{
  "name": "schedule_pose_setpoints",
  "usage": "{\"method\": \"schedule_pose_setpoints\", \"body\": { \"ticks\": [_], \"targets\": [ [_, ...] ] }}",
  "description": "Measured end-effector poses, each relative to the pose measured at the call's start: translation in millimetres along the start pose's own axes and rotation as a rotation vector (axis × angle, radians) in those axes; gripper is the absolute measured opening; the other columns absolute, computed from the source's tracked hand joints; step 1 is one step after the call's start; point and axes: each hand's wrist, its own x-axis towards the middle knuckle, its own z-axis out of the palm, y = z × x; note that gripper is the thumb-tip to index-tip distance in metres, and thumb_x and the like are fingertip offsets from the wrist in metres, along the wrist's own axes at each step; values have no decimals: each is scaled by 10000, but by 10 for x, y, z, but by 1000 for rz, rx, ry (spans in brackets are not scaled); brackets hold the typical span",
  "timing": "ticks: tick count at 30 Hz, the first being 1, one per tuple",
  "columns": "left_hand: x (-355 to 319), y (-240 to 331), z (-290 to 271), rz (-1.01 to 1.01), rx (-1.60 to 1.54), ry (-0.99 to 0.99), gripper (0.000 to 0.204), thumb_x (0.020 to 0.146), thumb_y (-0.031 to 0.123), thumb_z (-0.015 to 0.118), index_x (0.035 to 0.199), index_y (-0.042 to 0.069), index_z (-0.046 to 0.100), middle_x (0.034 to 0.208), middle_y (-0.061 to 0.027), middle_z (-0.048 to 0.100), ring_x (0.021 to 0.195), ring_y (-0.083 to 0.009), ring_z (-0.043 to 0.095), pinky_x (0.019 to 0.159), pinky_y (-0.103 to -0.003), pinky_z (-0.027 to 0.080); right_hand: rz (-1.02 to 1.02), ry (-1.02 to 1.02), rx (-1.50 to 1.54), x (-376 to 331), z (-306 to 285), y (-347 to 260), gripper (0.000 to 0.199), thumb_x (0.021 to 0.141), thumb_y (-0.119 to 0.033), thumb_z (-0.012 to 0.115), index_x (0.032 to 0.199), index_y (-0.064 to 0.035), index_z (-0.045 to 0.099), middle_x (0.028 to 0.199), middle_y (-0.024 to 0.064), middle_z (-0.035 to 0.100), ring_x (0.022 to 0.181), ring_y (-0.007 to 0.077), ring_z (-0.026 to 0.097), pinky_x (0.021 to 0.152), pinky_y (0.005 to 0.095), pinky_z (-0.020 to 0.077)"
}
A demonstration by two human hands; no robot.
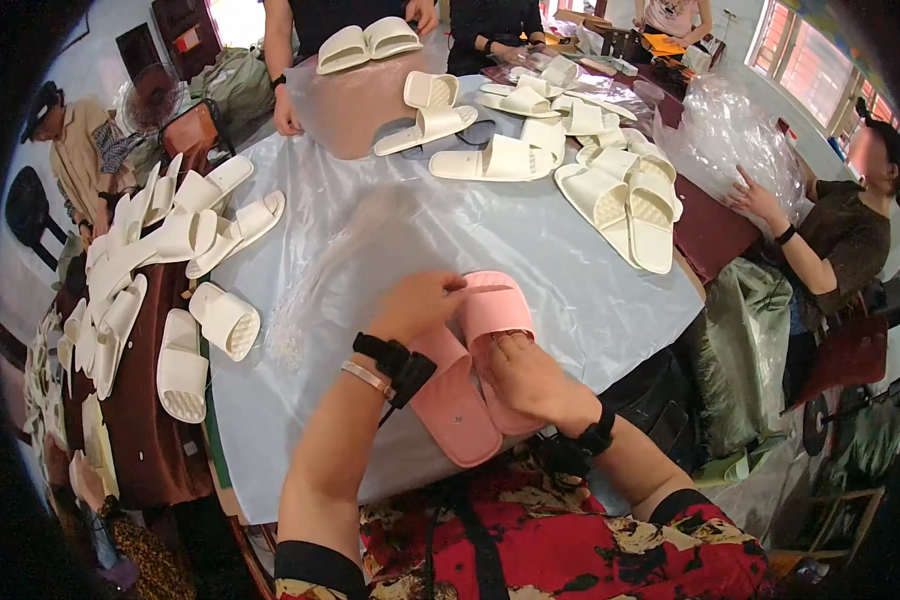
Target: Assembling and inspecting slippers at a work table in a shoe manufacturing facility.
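A pair of pink slippers lies close in front of me on a table covered with a pale plastic sheet. My right hand (530, 378) reaches into the right-hand pink slipper (498, 308), its fingertips going under the strap and gripping it. At that slipper's toe end is my left hand (422, 303), fingers bent together and tips by the toe's left edge; whatever they may pinch is too small to make out. The second pink slipper (457, 420) sits partly beneath my left wrist, heel toward me.
Cream slippers (185, 240) are piled at the left, with more (625, 205) at the far right. Opposite me, a person's hands (288, 118) are near a cream pair (370, 45). Clear plastic bags (735, 140) heap up beside a seated person (850, 220) at right.
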Motion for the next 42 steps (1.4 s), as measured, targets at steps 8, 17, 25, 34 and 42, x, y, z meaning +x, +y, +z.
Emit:
{"method": "schedule_pose_setpoints", "body": {
  "ticks": [8, 17, 25, 34, 42],
  "targets": [
    [155, -4, 120, -53, -208, -249, 312, 918, 258, 566, 1013, -29, 640, 908, -66, 662, 836, -131, 580, 758, -301, 478, 584, -406, 375, 400, 50, 17, 394, 844, -334, 582, 1130, -63, 555, 1087, 166, 545, 1076, 328, 506, 851, 438, 452],
    [46, 210, -44, -350, -530, -377, 328, 835, 304, 665, 888, -17, 625, 905, -34, 591, 803, -125, 564, 588, -339, 539, 37, -142, 66, 617, -98, 48, 642, 828, -405, 630, 1311, -26, 440, 1319, 172, 464, 1260, 373, 358, 1080, 438, 226],
    [33, 150, -53, -296, -479, -438, 300, 827, 267, 667, 874, -27, 627, 849, -12, 572, 697, -124, 550, 526, -290, 514, 159, -46, 308, 293, -22, -22, 456, 847, -359, 573, 1131, -3, 544, 1095, 232, 572, 1028, 392, 538, 907, 465, 417],
    [179, -479, -9, -111, -350, 41, 227, 825, 153, 633, 963, -26, 659, 829, -123, 679, 780, -208, 643, 709, -332, 513, 211, -144, 221, 255, -87, -72, 447, 857, -362, 545, 1063, 34, 571, 1098, 258, 565, 1074, 416, 506, 938, 474, 389],
    [-15, -659, -440, -115, 28, 206, 214, 803, 180, 624, 944, 28, 680, 920, -166, 687, 859, -301, 661, 769, -377, 508, 145, -248, 17, 131, -72, -11, 555, 856, -433, 543, 1127, 51, 552, 1118, 256, 578, 1108, 403, 519, 972, 466, 381]
  ]
}}
